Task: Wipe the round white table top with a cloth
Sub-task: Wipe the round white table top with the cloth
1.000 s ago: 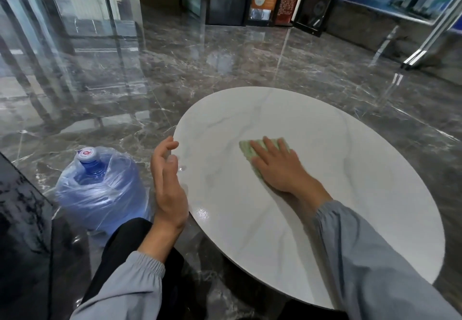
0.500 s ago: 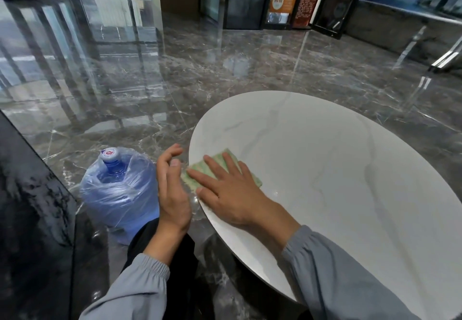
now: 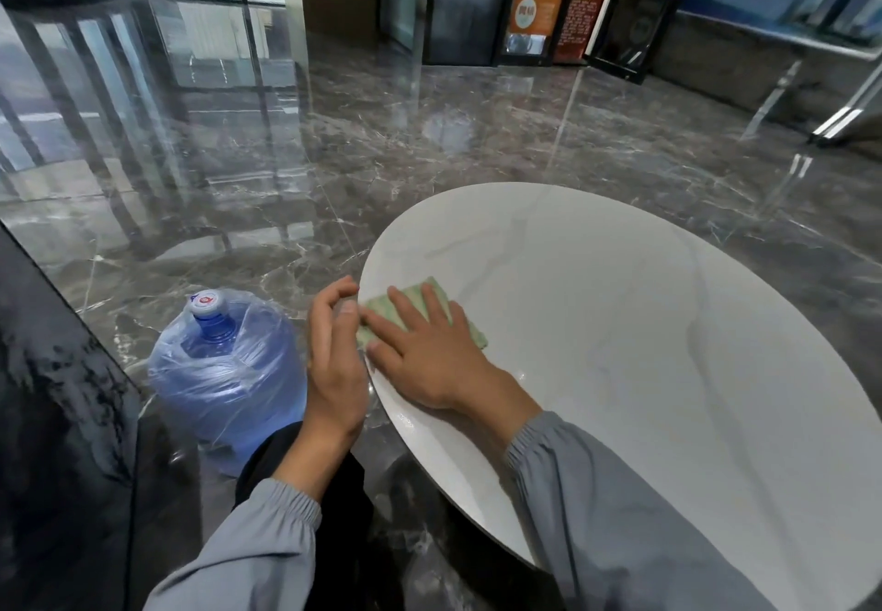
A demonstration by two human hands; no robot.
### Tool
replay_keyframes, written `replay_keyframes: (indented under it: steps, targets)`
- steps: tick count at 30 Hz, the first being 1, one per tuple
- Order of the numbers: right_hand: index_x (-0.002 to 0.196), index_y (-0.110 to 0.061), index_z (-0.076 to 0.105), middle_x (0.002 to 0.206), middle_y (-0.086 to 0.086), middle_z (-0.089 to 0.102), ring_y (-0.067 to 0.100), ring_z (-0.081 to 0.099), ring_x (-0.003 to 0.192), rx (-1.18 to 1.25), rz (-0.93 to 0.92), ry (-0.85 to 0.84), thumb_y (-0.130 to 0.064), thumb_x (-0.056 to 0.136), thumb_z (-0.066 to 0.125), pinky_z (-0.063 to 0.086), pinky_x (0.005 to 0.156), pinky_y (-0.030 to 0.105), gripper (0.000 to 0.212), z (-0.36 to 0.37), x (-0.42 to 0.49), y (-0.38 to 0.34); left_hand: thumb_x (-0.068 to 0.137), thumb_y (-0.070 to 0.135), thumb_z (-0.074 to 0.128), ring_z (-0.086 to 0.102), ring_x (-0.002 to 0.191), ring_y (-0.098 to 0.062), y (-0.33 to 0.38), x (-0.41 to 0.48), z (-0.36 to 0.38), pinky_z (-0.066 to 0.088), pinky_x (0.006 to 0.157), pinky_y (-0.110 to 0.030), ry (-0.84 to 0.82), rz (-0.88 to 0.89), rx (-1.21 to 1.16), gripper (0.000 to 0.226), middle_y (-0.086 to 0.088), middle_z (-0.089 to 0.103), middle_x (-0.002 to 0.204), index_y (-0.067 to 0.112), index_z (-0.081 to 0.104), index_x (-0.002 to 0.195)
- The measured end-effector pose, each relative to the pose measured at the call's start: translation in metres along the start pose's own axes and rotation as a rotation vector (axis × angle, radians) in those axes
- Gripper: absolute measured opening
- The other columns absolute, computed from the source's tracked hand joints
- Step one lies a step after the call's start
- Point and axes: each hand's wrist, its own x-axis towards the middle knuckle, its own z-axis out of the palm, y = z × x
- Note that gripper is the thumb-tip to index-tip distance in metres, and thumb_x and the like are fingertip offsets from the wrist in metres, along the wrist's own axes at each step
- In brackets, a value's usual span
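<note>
The round white table top (image 3: 644, 324) with faint grey veins fills the right half of the view. A folded light green cloth (image 3: 432, 298) lies at its left edge, partly over the rim. My right hand (image 3: 425, 352) presses flat on the cloth with straight fingers. My left hand (image 3: 334, 352) is held upright just off the table's left edge, fingers loosely bent, cupped beside the cloth and holding nothing.
A large blue water jug (image 3: 224, 372) wrapped in clear plastic stands on the glossy dark marble floor left of the table. A dark panel (image 3: 57, 419) rises at the far left. Signs and glass doors line the back wall.
My right hand has slid the cloth leftward across the table, from near the middle to the left rim beside my left hand. The view has shifted left.
</note>
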Motion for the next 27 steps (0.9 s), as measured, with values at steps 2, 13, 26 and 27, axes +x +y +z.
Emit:
replay_keyframes:
  steps: [2,13,26,27]
  targets:
    - [0.160,-0.056,0.007,0.174,-0.011,-0.007,0.026,-0.019,0.158,0.024,0.011,-0.003,-0.059,0.107,0.021,-0.009,0.125,0.054,0.055,-0.005,-0.002,0.015,0.100,0.041,0.043,0.053,0.129,-0.011,0.004,0.002,0.005,0.041,0.106,-0.026,-0.042,0.016,0.041,0.026,0.008,0.060,0.131,0.037,0.057,0.122]
    - [0.162,-0.050,0.008,0.175,-0.010,-0.002,0.031,-0.008,0.160,0.129,0.679,0.094,-0.059,0.107,0.019,0.000,0.125,0.055,0.057,-0.048,-0.087,0.240,0.102,0.049,0.045,0.053,0.129,-0.014,-0.003,0.012,0.039,0.037,0.113,-0.030,-0.666,0.453,0.674,0.038,0.007,0.065,0.125,0.022,0.071,0.111]
    - [0.162,-0.051,0.004,0.174,-0.011,-0.007,0.036,-0.012,0.159,0.209,1.167,0.084,-0.058,0.104,0.017,-0.005,0.124,0.062,0.060,-0.076,-0.185,0.393,0.093,0.035,0.060,0.063,0.104,-0.008,-0.009,-0.003,0.045,0.049,0.091,-0.039,-0.710,0.589,0.694,0.016,0.020,0.068,0.103,0.027,0.074,0.094]
    - [0.162,-0.051,0.003,0.174,-0.011,-0.008,0.036,-0.013,0.159,0.213,1.160,0.080,-0.058,0.104,0.017,-0.006,0.124,0.062,0.060,-0.079,-0.175,0.390,0.093,0.033,0.060,0.064,0.102,-0.008,-0.009,-0.004,0.046,0.050,0.090,-0.039,-0.712,0.586,0.688,0.015,0.021,0.068,0.101,0.027,0.074,0.093]
